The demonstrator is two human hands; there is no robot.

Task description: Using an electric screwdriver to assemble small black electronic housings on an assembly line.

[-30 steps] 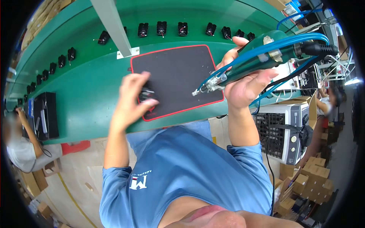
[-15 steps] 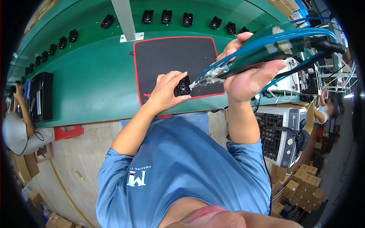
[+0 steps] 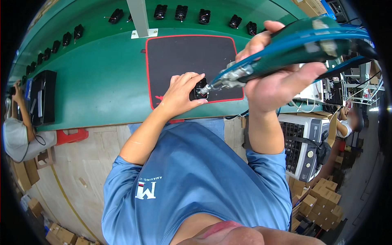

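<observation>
A small black electronic unit [image 3: 197, 90] with a bit of red wire lies near the front edge of the black mat. Curled round its left side, my left hand [image 3: 179, 94] grips it with the thumb low and the fingers across the top. My right hand [image 3: 273, 83] is wrapped round a dark green powered screwdriver [image 3: 281, 53] with blue hoses running along it. The screwdriver is tilted down to the left. Its metal tip meets the unit's right part; the exact contact point is too small to make out.
The red-edged black mat [image 3: 183, 53] covers part of the green bench [image 3: 102, 90]. Several similar black units [image 3: 181, 12] line the bench's back. A grey post [image 3: 139, 18] rises behind the mat. A black tray [image 3: 49, 98] stands left, and an air cooler [image 3: 306, 143] right. Other people sit at both sides.
The screwdriver's rear has swung slightly right and up in my right hand. Its tip has shifted a little down and left on the unit. My left hand keeps its hold.
</observation>
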